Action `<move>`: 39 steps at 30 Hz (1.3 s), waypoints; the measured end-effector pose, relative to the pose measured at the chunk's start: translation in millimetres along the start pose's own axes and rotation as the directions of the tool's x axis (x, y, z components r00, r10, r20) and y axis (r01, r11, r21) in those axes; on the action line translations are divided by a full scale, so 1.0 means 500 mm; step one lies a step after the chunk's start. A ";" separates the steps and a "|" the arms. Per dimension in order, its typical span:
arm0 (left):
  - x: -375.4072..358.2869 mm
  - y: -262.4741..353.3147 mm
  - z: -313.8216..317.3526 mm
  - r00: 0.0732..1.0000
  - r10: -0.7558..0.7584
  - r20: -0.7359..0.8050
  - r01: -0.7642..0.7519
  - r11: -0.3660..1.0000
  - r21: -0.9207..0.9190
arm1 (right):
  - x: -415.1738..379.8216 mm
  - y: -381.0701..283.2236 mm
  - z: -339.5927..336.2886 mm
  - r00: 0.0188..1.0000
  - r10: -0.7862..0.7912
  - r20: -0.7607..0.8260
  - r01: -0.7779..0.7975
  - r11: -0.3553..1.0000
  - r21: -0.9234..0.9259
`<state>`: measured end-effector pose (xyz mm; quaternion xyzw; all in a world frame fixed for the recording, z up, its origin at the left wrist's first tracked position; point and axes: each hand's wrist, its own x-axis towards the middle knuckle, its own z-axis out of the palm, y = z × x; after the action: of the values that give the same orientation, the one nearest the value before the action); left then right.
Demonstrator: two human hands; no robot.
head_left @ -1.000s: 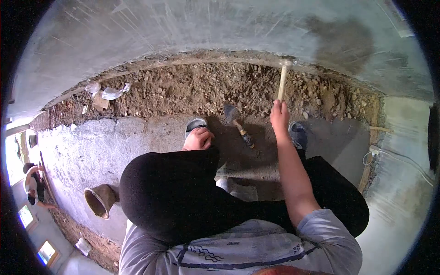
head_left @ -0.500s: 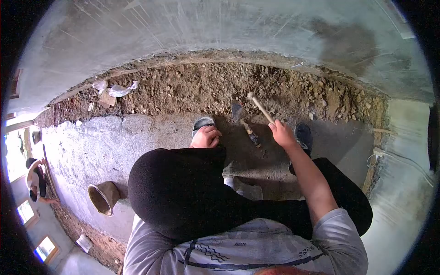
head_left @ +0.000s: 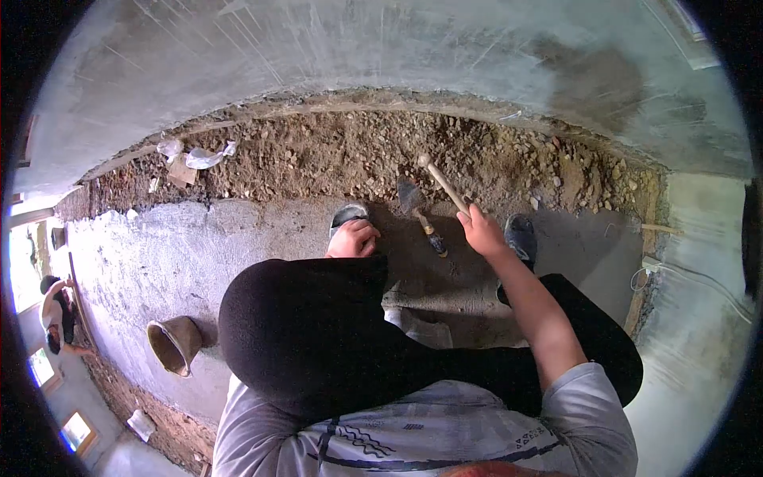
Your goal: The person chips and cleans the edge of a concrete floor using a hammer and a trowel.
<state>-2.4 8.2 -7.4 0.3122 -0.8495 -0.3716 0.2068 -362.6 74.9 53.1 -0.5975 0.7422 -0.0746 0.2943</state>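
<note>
My right hand (head_left: 482, 229) is closed round the near end of a pale wooden stick (head_left: 445, 184). The stick has a rounded knob at its far end and points away from me over the rubble. Between my feet a trowel (head_left: 411, 195) lies with its blade at the rubble's edge, its dark handle towards me; neither hand touches it. My left hand (head_left: 354, 238) rests beside my left knee, close to the left shoe (head_left: 350, 212), with its fingers curled and nothing visible in them. The right shoe (head_left: 520, 234) is just beyond my right hand.
A trench of soil and stones (head_left: 334, 151) runs along the plastered wall (head_left: 397, 48). On the concrete floor (head_left: 135, 262) to the left lies a tipped bucket (head_left: 179, 346). Plastic scraps (head_left: 205, 158) sit on the rubble. Another person (head_left: 57, 314) is at far left; a cable (head_left: 699, 274) hangs at right.
The stick's knobbed end has shifted slightly left and away from me, with my right hand moving a little left. My left hand has stayed by the knee.
</note>
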 end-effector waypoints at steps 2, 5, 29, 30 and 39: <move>-0.001 -0.002 0.006 0.999 -0.033 -0.007 0.033 0.999 0.027 | -0.004 -0.003 -0.002 0.999 0.028 0.017 -0.029 0.999 0.016; 0.004 0.006 0.006 0.999 -0.044 -0.023 0.045 0.999 0.012 | -0.008 0.015 0.036 0.996 0.080 0.037 -0.076 0.994 -0.082; 0.003 0.006 0.009 0.998 -0.036 -0.042 0.036 0.999 0.002 | -0.084 0.081 0.016 0.983 0.098 -0.155 -0.089 0.994 0.070; 0.002 0.001 0.010 0.998 -0.030 -0.049 0.030 1.000 -0.002 | -0.090 0.098 0.036 0.982 0.097 -0.160 -0.088 0.994 0.062; 0.008 0.013 -0.009 0.999 0.038 -0.025 -0.038 0.999 -0.007 | -0.024 0.089 -0.036 0.986 0.143 -0.086 -0.148 0.988 -0.054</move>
<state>-5.2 6.5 0.8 0.2998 -0.8513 -0.3669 0.2254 -408.0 94.0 51.3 -0.5468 0.7971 -0.0552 0.2502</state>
